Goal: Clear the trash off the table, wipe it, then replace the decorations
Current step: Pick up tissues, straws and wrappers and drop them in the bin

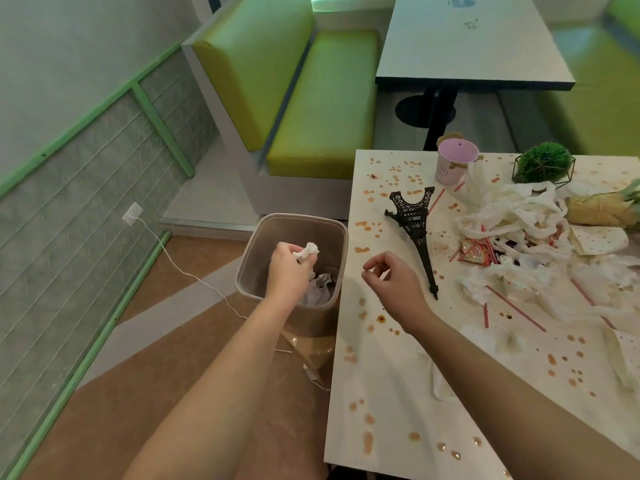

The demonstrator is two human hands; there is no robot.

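Observation:
My left hand [289,271] holds a crumpled white tissue [306,251] over the open brown trash bin [256,251], which has crumpled paper inside. My right hand [391,277] hovers above the left edge of the stained white table [388,393], fingers loosely curled, holding nothing I can see. A black Eiffel Tower model [415,230] lies on its side just right of that hand. Crumpled napkins [512,216], red striped straws [516,308] and a red snack wrapper [476,254] litter the table's right part.
A pink cup [453,166], a green ball plant in a wire frame [543,164] and a yellow pineapple ornament [602,207] stand at the table's far side. Green booth seats [322,102] and another table [474,46] lie beyond. A white cable [194,277] crosses the floor.

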